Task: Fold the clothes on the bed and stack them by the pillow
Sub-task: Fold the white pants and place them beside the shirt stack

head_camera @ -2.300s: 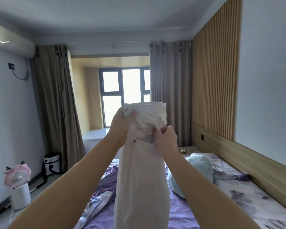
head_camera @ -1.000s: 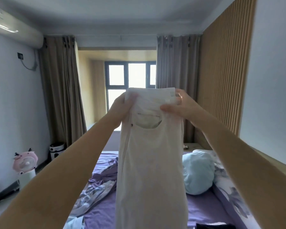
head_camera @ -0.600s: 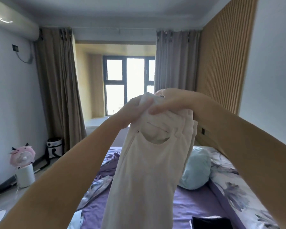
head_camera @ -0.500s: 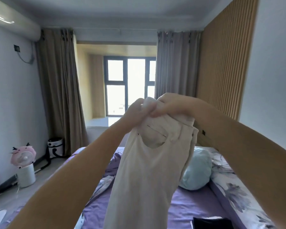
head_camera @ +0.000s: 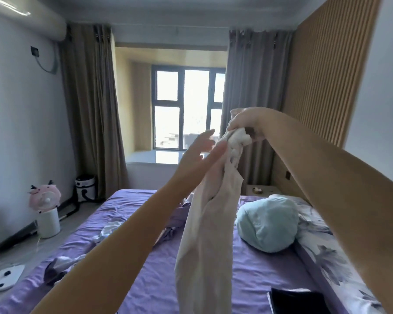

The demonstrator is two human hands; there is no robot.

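The right hand [head_camera: 244,125] is clenched on the bunched waistband of the white trousers [head_camera: 210,225], holding them high above the bed [head_camera: 254,266] so they hang straight, while the left hand [head_camera: 199,152], fingers apart, reaches for the cloth.

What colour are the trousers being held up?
Off-white trousers, plain, no pattern; head view.
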